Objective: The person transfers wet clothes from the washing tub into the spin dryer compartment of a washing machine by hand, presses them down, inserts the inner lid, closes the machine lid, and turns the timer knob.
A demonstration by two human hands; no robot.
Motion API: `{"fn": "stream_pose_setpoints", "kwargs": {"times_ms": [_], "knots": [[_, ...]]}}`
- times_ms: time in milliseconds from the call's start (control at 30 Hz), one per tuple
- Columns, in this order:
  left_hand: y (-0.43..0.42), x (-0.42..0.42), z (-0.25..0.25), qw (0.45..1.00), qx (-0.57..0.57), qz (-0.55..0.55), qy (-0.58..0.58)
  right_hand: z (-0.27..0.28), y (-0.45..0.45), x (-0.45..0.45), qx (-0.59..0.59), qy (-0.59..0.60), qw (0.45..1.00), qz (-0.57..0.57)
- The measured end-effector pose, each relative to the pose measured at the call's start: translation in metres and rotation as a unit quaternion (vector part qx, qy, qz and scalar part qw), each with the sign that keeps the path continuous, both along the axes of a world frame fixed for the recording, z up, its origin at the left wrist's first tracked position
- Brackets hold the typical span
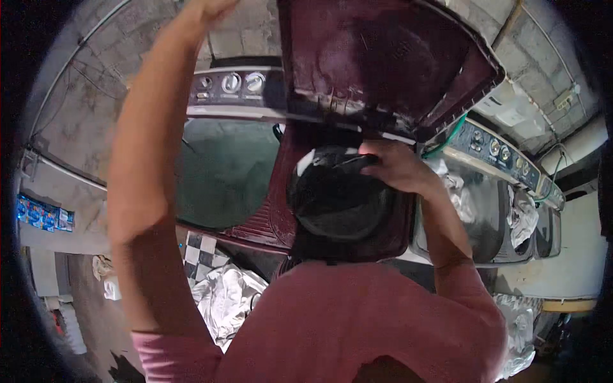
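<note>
Head view. Twin-tub washing machine (283,185), maroon plastic; long axis left to right, knobbed control panel (232,86) along the far side. Lid (383,60), same maroon, at far right of the machine: raised, hinged edge near, free edge pointing up and away; sheet-like, rounded corner, scuffed face toward the person; long axis uncertain, upper part cropped. Round black tub (341,214), right half of the machine, mouth upward; circular outline, dark smooth wall.

Right hand (394,165): at the far right rim of the tub, fingers bent; pinching or merely touching, impossible to make out. Left hand (214,7): far left, near the lid, blurred and cropped; grip likewise impossible to make out.

Left compartment (227,172): rounded corners, grey-green glassy surface. Second machine (498,150), right: grey, with crumpled pale cloth (523,217). Crumpled whitish fabric (227,300), near left, beside black-and-white checks (201,252). Far wall (249,32): rough grey block.
</note>
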State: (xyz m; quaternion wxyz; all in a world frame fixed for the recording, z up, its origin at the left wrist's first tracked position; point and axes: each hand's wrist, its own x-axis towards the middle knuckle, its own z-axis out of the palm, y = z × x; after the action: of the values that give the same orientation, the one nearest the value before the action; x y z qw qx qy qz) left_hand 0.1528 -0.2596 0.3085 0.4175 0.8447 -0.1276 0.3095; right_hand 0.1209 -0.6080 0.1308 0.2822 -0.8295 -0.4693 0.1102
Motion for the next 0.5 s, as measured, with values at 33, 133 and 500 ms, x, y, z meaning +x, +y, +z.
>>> {"fn": "stream_pose_setpoints", "kwargs": {"times_ms": [33,133,500], "knots": [[0.023,0.005,-0.010,0.997,0.009,-0.045,-0.061,0.033,0.012,-0.010,0.002,-0.046,0.999,-0.003],[0.056,-0.028,-0.025,0.986,-0.143,0.025,-0.075,0.103,0.063,-0.024,0.019,-0.142,0.989,-0.022],[0.159,-0.250,-0.284,0.875,0.022,0.352,0.332,0.257,0.364,0.082,-0.053,-0.371,0.926,-0.049]]}}
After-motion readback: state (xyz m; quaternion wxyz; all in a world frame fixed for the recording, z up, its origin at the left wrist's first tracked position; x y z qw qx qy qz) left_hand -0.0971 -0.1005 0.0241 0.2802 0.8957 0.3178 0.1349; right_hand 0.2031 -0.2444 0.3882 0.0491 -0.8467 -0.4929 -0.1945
